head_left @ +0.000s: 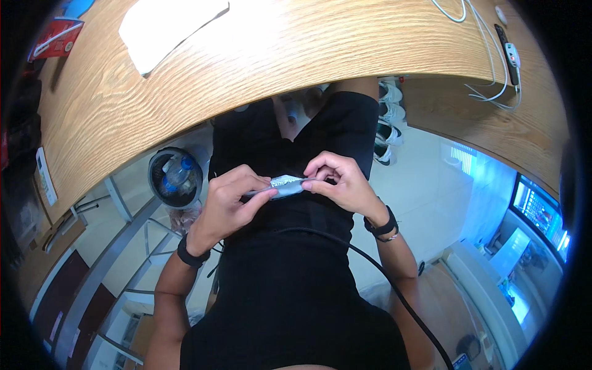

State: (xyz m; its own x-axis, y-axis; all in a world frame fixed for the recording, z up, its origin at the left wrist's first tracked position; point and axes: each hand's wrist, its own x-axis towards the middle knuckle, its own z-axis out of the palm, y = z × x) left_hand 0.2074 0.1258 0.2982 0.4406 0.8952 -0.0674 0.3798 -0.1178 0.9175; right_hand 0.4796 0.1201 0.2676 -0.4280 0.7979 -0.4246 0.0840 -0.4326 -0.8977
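A small, flat silvery-grey packet (287, 185) with print on it stretches between my two hands, above my lap. My left hand (237, 196) pinches its left end between thumb and fingers. At the other end, my right hand (336, 180) grips it with thumb and forefinger, the remaining fingers curled. Both ends are partly covered by my fingers, and I cannot tell what is inside. Each wrist wears a dark band.
Ahead lies a wooden desk (265, 68) with a white sheet (172, 31) and white cables (490, 55). Below its edge, at left, stands a dark bin (160, 196) holding plastic bottles. Shoes (388, 123) line the floor at right. A black cable (394, 287) crosses my torso.
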